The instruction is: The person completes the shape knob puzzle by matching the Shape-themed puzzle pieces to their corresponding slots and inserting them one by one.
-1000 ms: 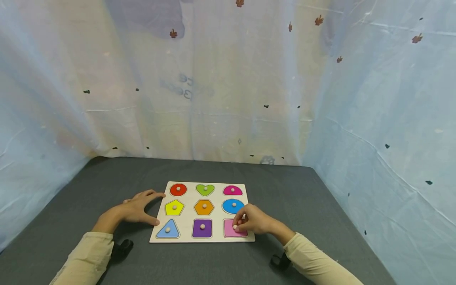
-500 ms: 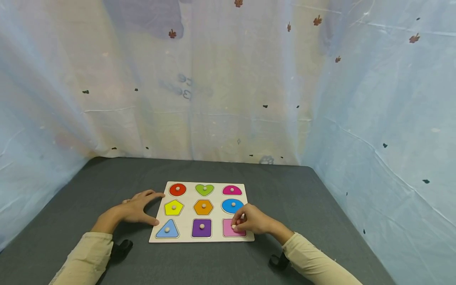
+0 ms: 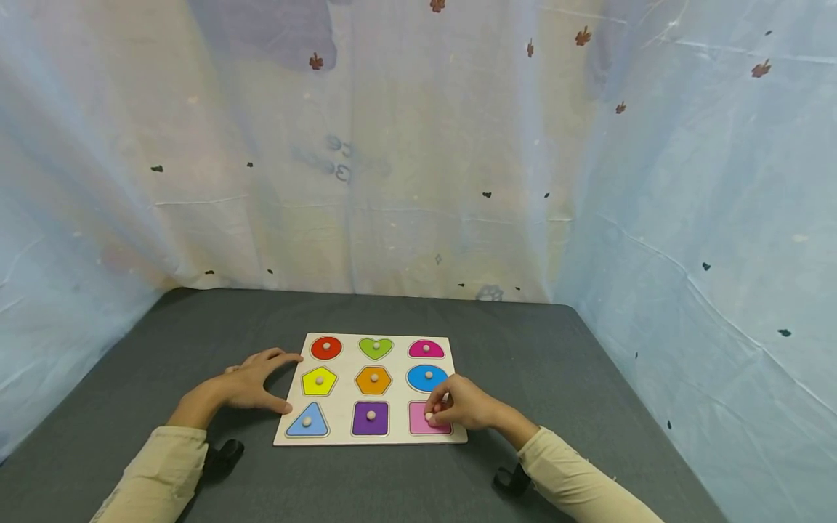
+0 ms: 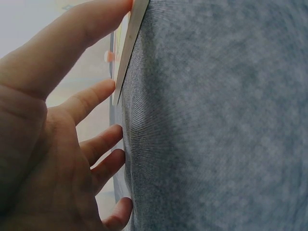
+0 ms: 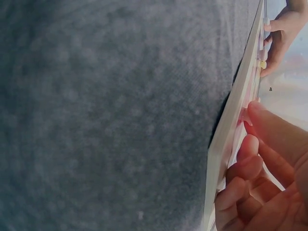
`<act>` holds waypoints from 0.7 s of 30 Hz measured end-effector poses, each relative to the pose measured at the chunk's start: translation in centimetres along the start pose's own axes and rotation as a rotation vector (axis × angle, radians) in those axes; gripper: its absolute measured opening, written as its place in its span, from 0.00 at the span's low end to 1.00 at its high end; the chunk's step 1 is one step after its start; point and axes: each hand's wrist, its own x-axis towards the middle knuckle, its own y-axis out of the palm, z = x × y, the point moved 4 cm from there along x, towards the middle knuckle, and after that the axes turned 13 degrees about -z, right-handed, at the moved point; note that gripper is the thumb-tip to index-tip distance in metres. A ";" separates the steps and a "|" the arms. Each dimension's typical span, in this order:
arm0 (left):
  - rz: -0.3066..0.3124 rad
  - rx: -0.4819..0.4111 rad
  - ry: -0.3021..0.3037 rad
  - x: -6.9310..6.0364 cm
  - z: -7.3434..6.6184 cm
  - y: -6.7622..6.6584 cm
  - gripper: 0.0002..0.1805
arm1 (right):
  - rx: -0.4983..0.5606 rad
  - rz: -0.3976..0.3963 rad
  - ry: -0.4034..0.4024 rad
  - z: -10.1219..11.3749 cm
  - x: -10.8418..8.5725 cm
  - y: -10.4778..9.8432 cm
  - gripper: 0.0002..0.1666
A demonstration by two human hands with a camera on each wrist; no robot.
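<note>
A pale wooden knob puzzle board lies flat on the grey cloth, bright shapes seated in it. At its near right corner, my right hand pinches the small round knob of the pink square piece between thumb and index finger. That piece looks level in its recess. Along the left edge, my left hand is spread, its thumb and index fingertip touching the board's side. The left wrist view shows those fingertips against the board edge, the other fingers loose. In the right wrist view, the fingers partly hide the knob.
Other knobbed pieces on the board include a purple square, a light blue triangle and a blue oval. Grey cloth covers the table. Pale patterned curtains stand behind it and at both sides.
Everything in the head view has shifted very slightly left since the first frame. Both hands keep their places on the board and on the pink square piece.
</note>
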 end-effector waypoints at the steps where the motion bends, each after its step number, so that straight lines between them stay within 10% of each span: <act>1: 0.001 0.001 -0.002 0.0 0.0 0.0 0.53 | -0.004 0.000 -0.003 -0.1 0.0 0.0 0.05; 21: -0.003 -0.001 -0.001 -0.1 -0.2 0.0 0.54 | 0.005 -0.007 -0.004 -0.1 0.0 0.0 0.05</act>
